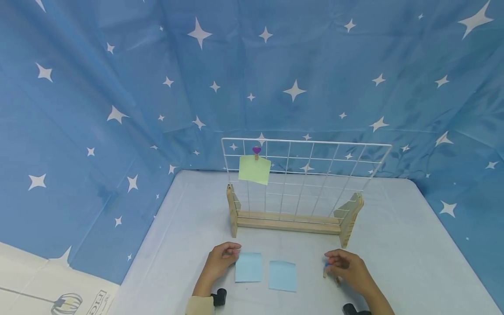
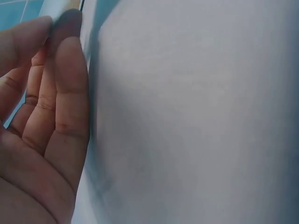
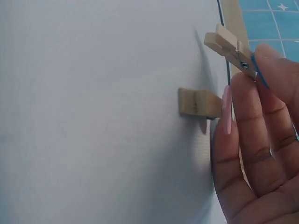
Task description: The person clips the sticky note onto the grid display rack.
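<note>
My right hand (image 1: pixel 348 269) pinches a small wooden clothespin (image 3: pixel 231 46) with a blue top between thumb and fingers. Beside those fingers, a second wooden clothespin (image 3: pixel 201 102) with a pink piece on its end stands by the white tabletop. At the left edge of one light-blue paper square (image 1: pixel 248 267) is my left hand (image 1: pixel 219 261), its fingers loosely bent; in the left wrist view nothing shows in its grasp. Another light-blue paper square (image 1: pixel 282 276) lies between the hands.
Behind the papers stands a white wire grid (image 1: pixel 289 159) in a wooden stand (image 1: pixel 289 224). A green paper square (image 1: pixel 253 169) hangs at its upper left from a clothespin with a purple heart (image 1: pixel 257 150). A blue star-patterned curtain (image 1: pixel 236 61) surrounds the table.
</note>
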Tool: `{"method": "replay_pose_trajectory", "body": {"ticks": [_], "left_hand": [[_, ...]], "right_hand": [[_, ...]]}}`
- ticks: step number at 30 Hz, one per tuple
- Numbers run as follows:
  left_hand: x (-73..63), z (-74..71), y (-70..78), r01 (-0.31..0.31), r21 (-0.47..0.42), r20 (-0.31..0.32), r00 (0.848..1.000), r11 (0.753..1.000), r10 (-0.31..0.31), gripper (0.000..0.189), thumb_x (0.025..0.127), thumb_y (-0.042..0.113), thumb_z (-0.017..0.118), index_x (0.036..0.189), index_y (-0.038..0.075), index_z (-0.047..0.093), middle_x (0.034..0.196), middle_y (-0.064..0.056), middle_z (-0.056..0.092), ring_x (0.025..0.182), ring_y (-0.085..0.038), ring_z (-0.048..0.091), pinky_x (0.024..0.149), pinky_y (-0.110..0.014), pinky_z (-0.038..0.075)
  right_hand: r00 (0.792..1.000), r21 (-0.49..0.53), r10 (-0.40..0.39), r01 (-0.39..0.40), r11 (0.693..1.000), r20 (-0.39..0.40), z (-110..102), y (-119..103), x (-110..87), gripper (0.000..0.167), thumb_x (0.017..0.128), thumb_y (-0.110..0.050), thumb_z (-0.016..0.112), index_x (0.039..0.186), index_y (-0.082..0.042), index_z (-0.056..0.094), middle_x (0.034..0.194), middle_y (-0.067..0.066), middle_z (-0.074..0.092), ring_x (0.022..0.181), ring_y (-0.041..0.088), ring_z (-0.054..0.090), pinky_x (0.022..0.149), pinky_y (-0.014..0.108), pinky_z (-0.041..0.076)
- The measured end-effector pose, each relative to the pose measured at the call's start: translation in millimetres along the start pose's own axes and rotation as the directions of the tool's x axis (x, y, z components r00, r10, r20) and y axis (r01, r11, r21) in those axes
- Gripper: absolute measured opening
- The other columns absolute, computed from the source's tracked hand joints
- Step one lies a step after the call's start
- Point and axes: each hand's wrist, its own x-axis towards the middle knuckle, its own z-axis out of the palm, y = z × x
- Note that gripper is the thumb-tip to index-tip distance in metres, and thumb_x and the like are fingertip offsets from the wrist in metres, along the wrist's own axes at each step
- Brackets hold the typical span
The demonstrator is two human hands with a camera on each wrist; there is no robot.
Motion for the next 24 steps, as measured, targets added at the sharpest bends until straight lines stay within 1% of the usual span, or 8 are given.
{"method": "replay_pose_trajectory", "body": {"ticks": [4,7,9,11,14,17,21,24], "left_hand": [[-0.6,-0.3,-2.0,0.006,-0.028,-0.005,1.0,1.0,-0.006,0.024,0.098,0.004,0.075,0.121,-0.002,0.075,0.106,-0.005,0.074,0.099,-0.018,0.067,0.085,-0.021,0.056],[-1.5,-0.6,-0.8,0.007,-0.046,-0.018,1.0,0.999,-0.008,0.024,0.098,0.004,0.075,0.121,-0.002,0.074,0.105,-0.006,0.074,0.098,-0.019,0.067,0.084,-0.021,0.056],[-2.2,-1.0,0.8,0.003,-0.059,-0.027,1.0,0.998,-0.004,0.025,0.098,0.004,0.076,0.122,-0.003,0.074,0.106,-0.006,0.074,0.096,-0.02,0.068,0.083,-0.021,0.057],[-2.8,-1.0,2.4,-0.002,-0.074,-0.034,0.999,0.997,-0.001,0.025,0.098,0.004,0.076,0.122,-0.003,0.074,0.106,-0.008,0.073,0.096,-0.021,0.069,0.083,-0.021,0.057],[-3.5,-0.7,4.8,-0.007,-0.086,-0.04,0.999,0.996,0.004,0.026,0.099,0.005,0.076,0.123,-0.003,0.073,0.106,-0.008,0.074,0.097,-0.021,0.07,0.084,-0.021,0.057],[-3.5,-0.1,6.7,-0.002,-0.088,-0.043,0.999,0.996,-0.002,0.026,0.099,0.005,0.075,0.124,-0.003,0.073,0.106,-0.007,0.073,0.097,-0.021,0.071,0.085,-0.02,0.058],[-3.3,0.2,9.5,0.009,-0.077,-0.047,0.999,0.997,-0.012,0.025,0.1,0.005,0.074,0.124,-0.002,0.073,0.106,-0.006,0.073,0.097,-0.02,0.073,0.085,-0.021,0.058],[-3.8,0.2,12.1,0.017,-0.07,-0.049,0.999,0.997,-0.02,0.025,0.101,0.006,0.073,0.125,-0.001,0.073,0.106,-0.005,0.073,0.098,-0.021,0.073,0.084,-0.021,0.058]], "right_hand": [[0.997,0.044,0.076,-0.075,0.996,-0.005,-0.8,-2.5,-0.7,0.034,0.084,0.01,0.084,0.116,0.014,0.071,0.096,0.011,0.072,0.084,0.003,0.069,0.077,0.018,0.06],[0.986,0.057,0.165,-0.164,0.985,-0.017,-2.0,-5.4,-0.9,0.039,0.085,0.009,0.085,0.121,0.013,0.07,0.108,0.018,0.071,0.086,0.001,0.07,0.076,0.02,0.061],[0.982,0.041,0.187,-0.185,0.982,-0.039,-2.4,-6.3,-0.7,0.036,0.085,0.008,0.085,0.119,0.011,0.072,0.114,0.021,0.069,0.088,-0.001,0.069,0.078,0.019,0.061],[0.985,0.007,0.164,-0.164,0.986,-0.06,-3.0,-6.4,-0.7,0.029,0.085,0.007,0.085,0.113,0.009,0.076,0.117,0.024,0.069,0.09,-0.004,0.067,0.079,0.017,0.06],[0.991,-0.03,0.094,-0.098,0.995,-0.094,-3.0,-4.3,-0.7,0.019,0.084,0.01,0.085,0.102,0.007,0.079,0.115,0.024,0.069,0.092,-0.006,0.065,0.082,0.013,0.058],[0.993,-0.047,0.039,-0.045,0.998,-0.11,-3.2,-2.6,-0.7,0.018,0.082,0.013,0.085,0.097,0.006,0.079,0.111,0.023,0.07,0.095,-0.009,0.064,0.081,0.012,0.057],[0.989,-0.098,0.036,-0.05,0.994,-0.14,-3.8,-4.9,1.5,0.017,0.081,0.009,0.087,0.094,-0.001,0.082,0.106,0.014,0.074,0.095,-0.01,0.063,0.079,0.013,0.058],[0.985,-0.116,0.084,-0.102,0.988,-0.153,-5.0,-9.3,3.7,0.015,0.084,0.006,0.087,0.095,-0.004,0.083,0.103,0.009,0.077,0.091,-0.008,0.066,0.077,0.015,0.059]]}}
